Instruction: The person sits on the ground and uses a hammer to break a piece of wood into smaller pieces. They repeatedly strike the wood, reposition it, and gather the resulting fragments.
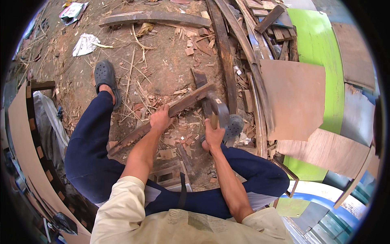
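Nearest, low in the frame: dark blue trousers (87, 142), knees spread over brown earth (73, 81). Centre: left grip (161, 119) wrapped over a dark wooden bar (187, 102), which slants up to the right, its upper end crossing a shorter dark timber (198, 76). Right grip (214, 133) holding the handle of a tool (221, 112), curved dark head close to that end; whether they touch, cannot tell. Ground uneven, littered with wood chips (181, 140). Right side: brown sheet (294, 97) overlapping a bright green panel (333, 73). Farthest, top: long plank (156, 17) lying on dirt; white litter (85, 44), upper left.
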### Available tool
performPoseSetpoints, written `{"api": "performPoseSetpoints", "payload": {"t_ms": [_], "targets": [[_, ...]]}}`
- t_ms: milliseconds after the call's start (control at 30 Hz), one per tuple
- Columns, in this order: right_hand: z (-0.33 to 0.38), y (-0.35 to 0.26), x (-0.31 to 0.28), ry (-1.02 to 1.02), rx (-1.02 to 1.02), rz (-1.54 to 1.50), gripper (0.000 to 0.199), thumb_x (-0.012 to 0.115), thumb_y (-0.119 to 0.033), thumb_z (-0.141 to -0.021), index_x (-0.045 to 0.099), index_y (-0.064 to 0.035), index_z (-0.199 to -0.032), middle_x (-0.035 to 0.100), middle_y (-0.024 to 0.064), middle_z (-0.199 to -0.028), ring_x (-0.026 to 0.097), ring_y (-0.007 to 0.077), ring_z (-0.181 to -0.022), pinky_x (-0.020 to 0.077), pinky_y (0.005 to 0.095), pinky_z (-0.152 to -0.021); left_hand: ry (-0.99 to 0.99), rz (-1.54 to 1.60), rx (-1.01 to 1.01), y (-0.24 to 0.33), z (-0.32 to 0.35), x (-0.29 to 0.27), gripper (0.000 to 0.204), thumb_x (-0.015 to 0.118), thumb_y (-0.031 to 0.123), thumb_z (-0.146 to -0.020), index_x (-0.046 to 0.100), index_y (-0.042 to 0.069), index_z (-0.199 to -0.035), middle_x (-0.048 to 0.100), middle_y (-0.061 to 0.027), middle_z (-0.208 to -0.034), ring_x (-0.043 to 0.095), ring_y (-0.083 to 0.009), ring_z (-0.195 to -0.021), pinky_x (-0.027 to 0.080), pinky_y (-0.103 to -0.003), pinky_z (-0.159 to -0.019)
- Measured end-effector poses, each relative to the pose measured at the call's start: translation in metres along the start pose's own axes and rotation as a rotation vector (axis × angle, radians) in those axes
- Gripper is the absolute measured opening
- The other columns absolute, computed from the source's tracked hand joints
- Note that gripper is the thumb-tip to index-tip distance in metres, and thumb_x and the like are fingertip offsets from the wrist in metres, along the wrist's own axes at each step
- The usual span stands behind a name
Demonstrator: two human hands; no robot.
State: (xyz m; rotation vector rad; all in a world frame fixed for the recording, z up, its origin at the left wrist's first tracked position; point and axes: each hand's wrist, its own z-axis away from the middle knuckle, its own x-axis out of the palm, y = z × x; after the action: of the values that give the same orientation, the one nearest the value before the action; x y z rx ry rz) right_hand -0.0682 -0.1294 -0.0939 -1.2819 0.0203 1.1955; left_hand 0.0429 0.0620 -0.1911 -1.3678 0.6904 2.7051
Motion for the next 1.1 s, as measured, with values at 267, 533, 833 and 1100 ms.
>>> {"api": "performPoseSetpoints", "payload": {"t_ms": [267,533,833,1100], "targets": [[-0.020,0.062,0.036,0.079,0.012,0.146,0.038,0.065,-0.035,-0.091,0.068,0.0014,-0.083,0.068,0.0082,-0.073,0.063,0.0215,-0.066,0.0486,0.0373,-0.066,0.048,-0.005,0.061,0.008,-0.002,0.002,0.060,0.081,0.035,-0.075,0.052,0.007,-0.119,0.063,-0.0148,-0.120,0.067,-0.0345,-0.102,0.056,-0.046,-0.079],[-0.016,0.026,-0.002,0.074,-0.079,-0.088,0.046,0.069,-0.043,-0.087,0.067,0.0006,-0.102,0.067,0.0175,-0.094,0.064,0.0300,-0.083,0.0489,0.0391,-0.073,0.010,-0.013,0.006,0.004,-0.001,0.001,0.062,0.080,0.040,-0.077,0.049,0.009,-0.121,0.062,-0.0127,-0.122,0.064,-0.0303,-0.112,0.057,-0.046,-0.082],[-0.035,0.004,-0.006,0.213,-0.004,0.066,0.032,0.067,-0.027,-0.088,0.066,0.0037,-0.080,0.064,0.0151,-0.063,0.062,0.0245,-0.060,0.0473,0.0411,-0.060,-0.015,-0.043,-0.010,0.007,-0.003,-0.002,0.061,0.080,0.039,-0.077,0.049,0.010,-0.121,0.060,-0.0115,-0.128,0.062,-0.0295,-0.116,0.056,-0.045,-0.085],[-0.021,0.057,0.018,0.092,-0.128,0.136,0.039,0.062,-0.036,-0.095,0.072,0.0015,-0.095,0.072,0.0124,-0.079,0.070,0.0283,-0.079,0.0511,0.0407,-0.074,-0.003,-0.033,0.014,0.012,-0.002,-0.002,0.062,0.080,0.038,-0.077,0.049,0.010,-0.123,0.060,-0.0112,-0.127,0.062,-0.0294,-0.116,0.055,-0.045,-0.087]]}}
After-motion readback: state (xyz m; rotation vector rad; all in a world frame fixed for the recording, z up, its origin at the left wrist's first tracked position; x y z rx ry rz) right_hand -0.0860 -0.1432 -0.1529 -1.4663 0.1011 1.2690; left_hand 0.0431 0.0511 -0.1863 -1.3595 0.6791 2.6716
